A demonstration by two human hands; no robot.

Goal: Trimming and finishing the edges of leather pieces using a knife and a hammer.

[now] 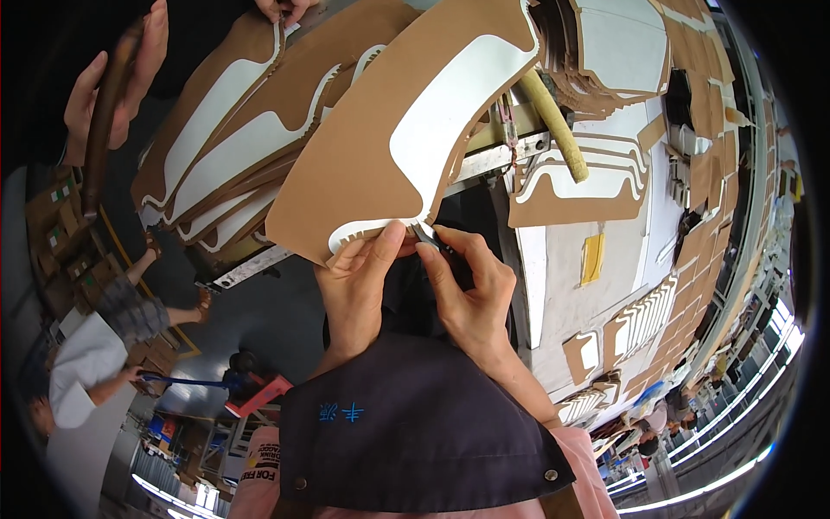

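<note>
A large curved brown leather-like panel (346, 164) with a white backing piece (450, 108) stretches away from me, and its near edge is notched. My left hand (359, 281) pinches that near edge between thumb and fingers. Close beside it, my right hand (477, 281) is closed around a small dark tool (424, 235), its tip touching the notched edge. Fingers cover most of the tool, so its kind cannot be made out. Similar panels (233, 160) lie overlapped to the left of mine.
A pale wooden handle (555, 128) rests right of the panel. More panels (575, 203) lie on the table at right, near a yellow tape piece (592, 259). Across from me, another person's hand (134, 78) holds a brown strip; another hand (285, 9) touches a panel.
</note>
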